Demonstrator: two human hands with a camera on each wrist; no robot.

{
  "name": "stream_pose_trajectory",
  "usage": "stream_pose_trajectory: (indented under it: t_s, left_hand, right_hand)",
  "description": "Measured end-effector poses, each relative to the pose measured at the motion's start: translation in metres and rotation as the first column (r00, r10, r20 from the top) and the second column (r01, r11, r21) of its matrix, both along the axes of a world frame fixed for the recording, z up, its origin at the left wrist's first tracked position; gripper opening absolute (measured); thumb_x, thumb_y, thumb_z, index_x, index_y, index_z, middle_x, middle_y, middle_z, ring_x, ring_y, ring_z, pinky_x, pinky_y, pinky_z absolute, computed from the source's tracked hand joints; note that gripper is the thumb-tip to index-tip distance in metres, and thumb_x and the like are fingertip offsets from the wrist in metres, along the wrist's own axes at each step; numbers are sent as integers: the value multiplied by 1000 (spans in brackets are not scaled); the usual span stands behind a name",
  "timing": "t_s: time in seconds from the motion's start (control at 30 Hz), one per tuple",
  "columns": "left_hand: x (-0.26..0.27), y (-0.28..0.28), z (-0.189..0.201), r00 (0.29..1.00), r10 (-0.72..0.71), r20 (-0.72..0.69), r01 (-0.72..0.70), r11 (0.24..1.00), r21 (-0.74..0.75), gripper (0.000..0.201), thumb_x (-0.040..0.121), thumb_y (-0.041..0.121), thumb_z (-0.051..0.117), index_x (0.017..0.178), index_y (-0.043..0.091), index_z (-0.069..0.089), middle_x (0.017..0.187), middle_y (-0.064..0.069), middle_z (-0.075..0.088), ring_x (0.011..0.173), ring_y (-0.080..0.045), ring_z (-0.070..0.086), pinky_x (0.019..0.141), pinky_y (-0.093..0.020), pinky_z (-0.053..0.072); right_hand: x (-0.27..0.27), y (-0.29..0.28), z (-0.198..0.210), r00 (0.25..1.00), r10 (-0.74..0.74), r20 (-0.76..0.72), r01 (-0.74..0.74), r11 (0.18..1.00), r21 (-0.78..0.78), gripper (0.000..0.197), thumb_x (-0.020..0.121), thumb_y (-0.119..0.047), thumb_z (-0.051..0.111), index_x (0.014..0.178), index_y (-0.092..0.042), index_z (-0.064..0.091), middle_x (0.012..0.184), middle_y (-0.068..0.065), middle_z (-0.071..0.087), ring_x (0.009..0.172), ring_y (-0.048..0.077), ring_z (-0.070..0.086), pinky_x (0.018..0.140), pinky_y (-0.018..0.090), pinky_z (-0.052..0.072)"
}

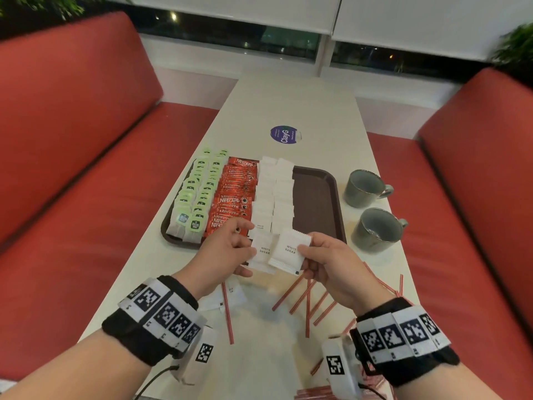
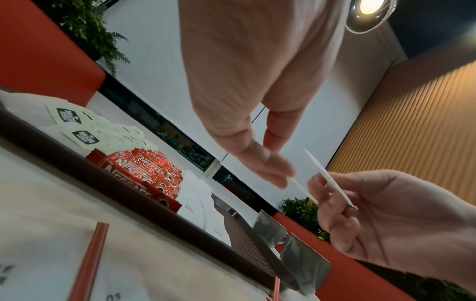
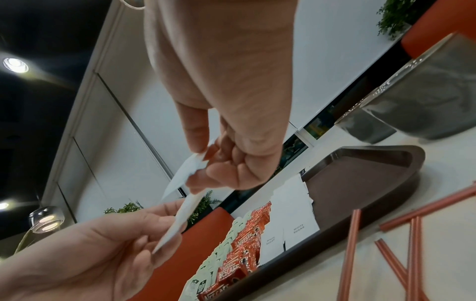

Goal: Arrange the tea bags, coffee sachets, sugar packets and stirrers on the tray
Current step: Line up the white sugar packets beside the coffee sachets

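Right now the left hand pinches a white sugar packet between thumb and curled fingers, and the right hand pinches a second sugar packet the same way, thumb on its printed face. The two packets are held side by side, their edges overlapping slightly, above the near rim of the brown tray. From the wrist views each packet shows edge-on as a thin white strip caught at the fingertips.

On the tray, green tea bags lie in two rows at the left, red coffee sachets beside them, then two rows of white sugar packets; the right part of the tray is bare. Red stirrers lie scattered on the white table near the wrists, with another sugar packet under the left wrist. Two grey mugs stand to the right of the tray.
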State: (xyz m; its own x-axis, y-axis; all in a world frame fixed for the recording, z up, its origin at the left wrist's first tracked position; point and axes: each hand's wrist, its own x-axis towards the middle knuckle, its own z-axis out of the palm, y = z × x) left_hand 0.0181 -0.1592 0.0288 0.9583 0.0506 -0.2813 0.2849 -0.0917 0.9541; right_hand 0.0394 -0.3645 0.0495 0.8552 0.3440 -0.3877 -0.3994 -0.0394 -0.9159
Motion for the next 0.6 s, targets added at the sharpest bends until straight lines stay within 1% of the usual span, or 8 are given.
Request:
stream_pose_trajectory:
  t_s: [0.07,0.17,0.23,0.3,0.4,0.47,0.53,0.6]
  left_hand:
    - [7,5,-4,999,27,22,-29,994,103,31,84,2,65,103,24,55,81,-6,61,73,-16,58,55,-28,49]
    - [19,12,-8,997,50,52,-62,964,258,25,84,7,66,98,26,56,74,-1,65,64,-11,57,58,-24,42]
    - [31,13,-9,998,27,58,-47,928,370,26,85,9,64,101,28,54,76,-2,65,66,-12,57,59,-23,43]
    - [47,14,-12,998,13,54,-36,891,452,32,87,8,61,108,30,52,79,-4,63,71,-13,58,59,-22,44]
    - [68,13,-17,998,-42,55,6,846,534,38,87,3,56,117,26,51,76,4,54,70,-10,53,57,-21,42]
    - [78,10,-19,991,-125,36,79,797,598,37,87,-2,52,117,20,54,76,7,51,69,-10,49,57,-21,39]
    - [84,7,-20,980,-198,-22,164,739,653,37,86,-4,48,116,17,54,80,6,50,73,-13,49,56,-21,37]
    - [89,3,-21,968,-237,-85,230,697,679,38,85,-6,46,115,16,56,86,2,54,78,-16,52,60,-23,43]
  right_hand:
    - [6,2,-1,1000,-6,-21,6,1000,21,17,96,0,48,91,-6,63,71,5,66,56,11,49,51,20,40]
    - [15,2,-6,999,-15,-37,15,1000,1,16,96,-2,49,89,-7,63,78,9,69,58,13,54,53,22,42]
    - [25,-1,-12,998,-67,-14,66,993,-97,12,95,-4,52,90,-7,62,88,13,71,62,15,58,55,24,44]
    - [39,-6,-20,984,-173,47,179,956,-230,10,93,-6,55,84,-7,59,93,19,69,66,19,59,55,26,44]
    - [61,-9,-32,964,-217,151,261,873,-412,22,92,-8,57,71,-11,52,85,18,66,68,21,57,54,25,46]
    - [71,-6,-40,975,-167,149,219,844,-489,26,92,-7,55,68,-12,49,78,10,63,67,20,57,55,25,47]
    - [80,0,-48,989,-94,118,143,832,-535,21,93,-7,53,72,-11,51,76,5,62,67,16,57,54,23,47]
    - [86,7,-54,996,-34,88,77,824,-561,16,94,-8,52,78,-10,54,78,3,62,67,13,57,51,20,45]
